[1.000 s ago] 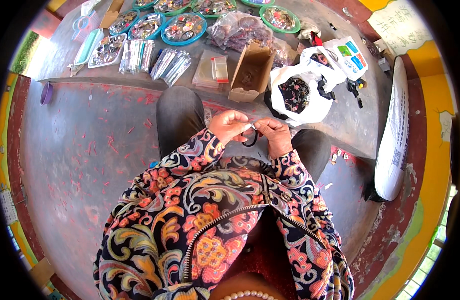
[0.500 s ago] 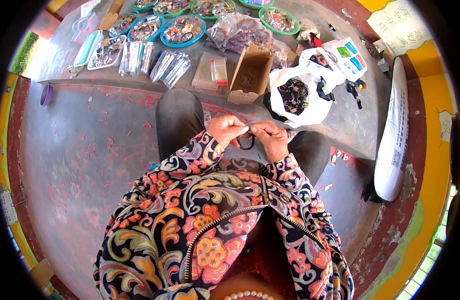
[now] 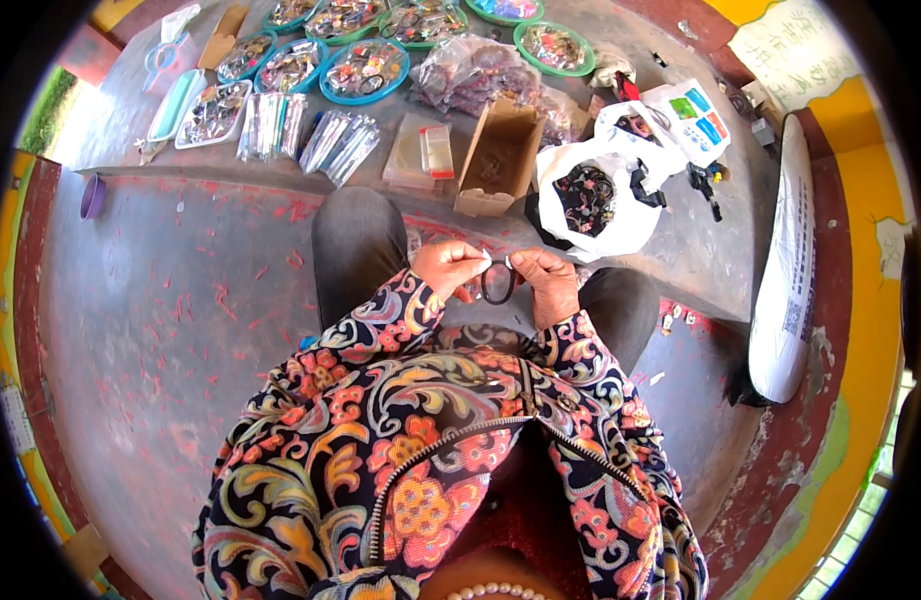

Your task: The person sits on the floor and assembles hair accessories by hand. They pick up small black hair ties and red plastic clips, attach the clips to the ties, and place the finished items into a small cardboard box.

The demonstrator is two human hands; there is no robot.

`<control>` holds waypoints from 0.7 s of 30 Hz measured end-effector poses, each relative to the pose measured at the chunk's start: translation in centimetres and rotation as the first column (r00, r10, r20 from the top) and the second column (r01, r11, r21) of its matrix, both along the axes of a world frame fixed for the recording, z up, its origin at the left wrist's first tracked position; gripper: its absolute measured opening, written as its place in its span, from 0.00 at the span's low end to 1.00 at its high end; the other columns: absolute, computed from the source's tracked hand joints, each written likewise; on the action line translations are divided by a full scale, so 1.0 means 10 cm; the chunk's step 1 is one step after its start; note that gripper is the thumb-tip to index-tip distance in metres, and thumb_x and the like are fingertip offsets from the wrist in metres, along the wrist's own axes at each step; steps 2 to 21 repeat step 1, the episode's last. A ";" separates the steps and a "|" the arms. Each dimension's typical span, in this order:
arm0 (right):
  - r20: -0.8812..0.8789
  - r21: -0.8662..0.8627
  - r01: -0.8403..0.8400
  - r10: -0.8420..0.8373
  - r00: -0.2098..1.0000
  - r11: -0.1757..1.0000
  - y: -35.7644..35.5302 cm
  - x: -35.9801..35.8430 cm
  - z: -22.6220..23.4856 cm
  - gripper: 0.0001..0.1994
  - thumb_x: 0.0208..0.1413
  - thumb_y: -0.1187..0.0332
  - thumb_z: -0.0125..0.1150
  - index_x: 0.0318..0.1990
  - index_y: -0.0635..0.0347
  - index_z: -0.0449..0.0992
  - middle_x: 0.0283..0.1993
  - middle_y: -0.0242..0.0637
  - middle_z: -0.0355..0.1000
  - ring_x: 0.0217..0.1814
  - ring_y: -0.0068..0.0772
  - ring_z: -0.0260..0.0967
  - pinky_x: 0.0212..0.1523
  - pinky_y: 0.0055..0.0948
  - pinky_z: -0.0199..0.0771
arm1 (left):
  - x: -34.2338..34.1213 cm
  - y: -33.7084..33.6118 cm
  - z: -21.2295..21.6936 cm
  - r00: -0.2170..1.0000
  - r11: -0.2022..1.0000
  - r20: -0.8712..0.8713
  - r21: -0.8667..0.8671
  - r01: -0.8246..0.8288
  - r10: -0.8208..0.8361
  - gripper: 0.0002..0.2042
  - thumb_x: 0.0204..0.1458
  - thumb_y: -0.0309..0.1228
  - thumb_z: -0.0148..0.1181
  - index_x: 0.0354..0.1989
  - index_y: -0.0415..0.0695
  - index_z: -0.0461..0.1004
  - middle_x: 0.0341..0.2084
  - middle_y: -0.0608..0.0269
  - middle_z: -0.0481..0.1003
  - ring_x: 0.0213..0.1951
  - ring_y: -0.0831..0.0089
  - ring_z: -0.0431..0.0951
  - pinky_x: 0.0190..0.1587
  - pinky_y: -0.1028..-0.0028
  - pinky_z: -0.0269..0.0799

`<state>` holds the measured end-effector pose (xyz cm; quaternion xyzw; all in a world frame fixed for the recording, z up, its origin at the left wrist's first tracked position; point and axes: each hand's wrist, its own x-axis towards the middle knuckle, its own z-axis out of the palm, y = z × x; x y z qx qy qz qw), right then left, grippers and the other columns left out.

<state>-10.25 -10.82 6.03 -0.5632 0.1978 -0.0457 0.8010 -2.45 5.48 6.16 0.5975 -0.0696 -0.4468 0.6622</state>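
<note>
Between my two hands, just beyond my lap, hangs a thin black hair tie (image 3: 498, 298) in an open loop. My left hand (image 3: 448, 268) pinches its upper left side between thumb and finger. At the loop's upper right, my right hand (image 3: 547, 280) has it in a similar pinch. Small white spots show at the fingertips of both hands; what they are is too small to tell. Beyond my right hand, a white plastic bag (image 3: 621, 236) stands open with a tangle of black bands and small coloured pieces (image 3: 587, 198) inside.
An open cardboard box (image 3: 486, 190) stands on the raised ledge beside a stack of clear plastic sleeves (image 3: 406, 157). Farther back are bundles of wrapped sticks (image 3: 341, 145), a blue basket of small goods (image 3: 366, 97) and clear bags (image 3: 471, 75). A purple cup (image 3: 93, 197) lies far left.
My hands have drawn slightly apart, and the hair tie's loop shows wider and more fully between them. The fingertips no longer meet. The whole view has shifted slightly.
</note>
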 end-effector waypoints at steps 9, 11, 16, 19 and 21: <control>-0.002 -0.002 -0.004 0.004 1.000 1.000 0.00 0.00 -0.02 0.03 0.44 0.73 0.58 0.25 0.62 0.75 0.23 0.30 0.69 0.24 0.19 0.61 0.27 0.19 0.60 | 0.01 0.00 -0.04 1.000 1.000 0.008 0.004 0.001 -0.001 0.09 0.47 0.31 0.53 0.34 0.40 0.69 0.26 0.64 0.72 0.27 0.81 0.71 0.19 0.83 0.67; -0.002 -0.002 -0.004 0.004 1.000 1.000 0.00 0.00 -0.02 0.03 0.44 0.73 0.58 0.25 0.62 0.75 0.23 0.30 0.69 0.24 0.19 0.61 0.27 0.19 0.60 | 0.01 0.00 -0.04 1.000 1.000 0.008 0.004 0.001 -0.001 0.09 0.47 0.31 0.53 0.34 0.40 0.69 0.26 0.64 0.72 0.27 0.81 0.71 0.19 0.83 0.67; -0.002 -0.002 -0.004 0.004 1.000 1.000 0.00 0.00 -0.02 0.03 0.44 0.73 0.58 0.25 0.62 0.75 0.23 0.30 0.69 0.24 0.19 0.61 0.27 0.19 0.60 | 0.01 0.00 -0.04 1.000 1.000 0.008 0.004 0.001 -0.001 0.09 0.47 0.31 0.53 0.34 0.40 0.69 0.26 0.64 0.72 0.27 0.81 0.71 0.19 0.83 0.67; -0.002 -0.002 -0.004 0.004 1.000 1.000 0.00 0.00 -0.02 0.03 0.44 0.73 0.58 0.25 0.62 0.75 0.23 0.30 0.69 0.24 0.19 0.61 0.27 0.19 0.60 | 0.01 0.00 -0.04 1.000 1.000 0.008 0.004 0.001 -0.001 0.09 0.47 0.31 0.53 0.34 0.40 0.69 0.26 0.64 0.72 0.27 0.81 0.71 0.19 0.83 0.67; -0.002 -0.002 -0.004 0.004 1.000 1.000 0.00 0.00 -0.02 0.03 0.44 0.73 0.58 0.25 0.62 0.75 0.23 0.30 0.69 0.24 0.19 0.61 0.27 0.19 0.60 | 0.01 0.00 -0.04 1.000 1.000 0.008 0.004 0.001 -0.001 0.09 0.47 0.31 0.53 0.34 0.40 0.69 0.26 0.64 0.72 0.27 0.81 0.71 0.19 0.83 0.67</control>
